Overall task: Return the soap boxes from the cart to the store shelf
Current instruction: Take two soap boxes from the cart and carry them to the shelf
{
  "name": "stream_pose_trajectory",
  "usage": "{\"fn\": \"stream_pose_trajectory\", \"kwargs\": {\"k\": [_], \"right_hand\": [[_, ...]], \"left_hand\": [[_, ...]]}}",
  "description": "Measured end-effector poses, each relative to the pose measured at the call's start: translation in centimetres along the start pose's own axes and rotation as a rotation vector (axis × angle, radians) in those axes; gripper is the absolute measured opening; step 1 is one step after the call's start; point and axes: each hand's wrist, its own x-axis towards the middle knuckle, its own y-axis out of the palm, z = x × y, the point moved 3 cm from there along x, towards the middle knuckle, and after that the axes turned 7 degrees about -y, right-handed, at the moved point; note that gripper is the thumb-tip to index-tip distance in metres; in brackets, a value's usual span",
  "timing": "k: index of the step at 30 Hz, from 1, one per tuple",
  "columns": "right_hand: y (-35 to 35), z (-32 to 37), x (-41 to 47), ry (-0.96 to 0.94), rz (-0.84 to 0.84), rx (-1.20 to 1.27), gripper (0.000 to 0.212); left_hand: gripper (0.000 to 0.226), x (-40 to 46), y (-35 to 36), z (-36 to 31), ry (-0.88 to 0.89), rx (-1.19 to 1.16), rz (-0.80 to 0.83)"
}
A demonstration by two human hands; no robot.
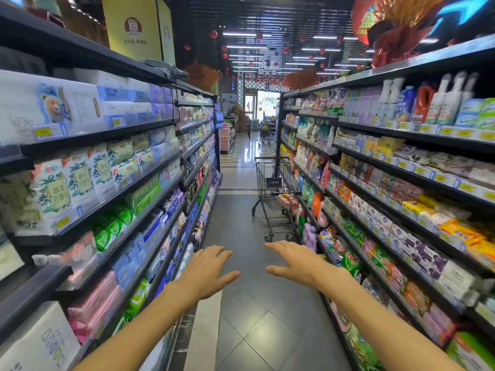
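A metal shopping cart (273, 194) stands ahead in the aisle, close against the right-hand shelving. Pink and red soap boxes (288, 201) lie in its basket. The store shelf (401, 215) on the right carries rows of boxed soap in white, purple, yellow and red. My left hand (207, 269) and my right hand (293, 259) stretch forward over the floor, palms down, fingers spread, holding nothing. Both are well short of the cart.
Shelving (112, 199) with tissue and wipe packs lines the left side. Detergent bottles (313, 199) stand on the low right shelves beside the cart. A grey tiled floor (257, 317) runs between. Another cart (265, 133) is far down the aisle.
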Motion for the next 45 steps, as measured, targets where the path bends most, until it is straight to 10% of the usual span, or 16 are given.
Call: {"fn": "stream_pose_trajectory", "kwargs": {"k": [10, 19, 45], "right_hand": [[0.8, -4.2, 0.3, 0.030, -0.020, -0.018, 0.074], [2.8, -8.1, 8.0, 0.016, -0.054, -0.060, 0.072], [7.1, -32.8, 57.0, 0.107, 0.035, -0.086, 0.073]], "left_hand": [[0.071, 3.6, 1.8, -2.4, 0.002, 0.027, -0.066], [0.099, 11.0, 4.2, 0.4, -0.017, 0.000, -0.041], [0.098, 61.5, 12.5, 21.0, 0.026, -0.053, -0.028]]}}
